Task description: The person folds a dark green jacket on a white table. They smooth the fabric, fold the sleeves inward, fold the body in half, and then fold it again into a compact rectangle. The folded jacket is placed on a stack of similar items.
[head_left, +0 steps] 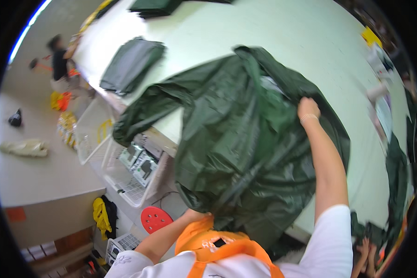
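A dark green raincoat [227,134] lies spread over the pale table, its front partly open and one sleeve stretched to the left. My right hand [309,109] is closed on the coat's right front edge, the arm reaching forward. At the near left hem is my left hand [197,215], touching the fabric. The coat covers its fingers, so their grip does not show. Some lighter cloth [271,85] shows inside the coat's opening near the collar.
Folded dark garments [132,65] lie at the table's far left. White plastic baskets [133,198] stand by the left edge, one holding flat packages [145,167]. A red round stool [156,219] is beside me. Another person [60,65] stands far left; a co-worker's hands [367,252] show lower right.
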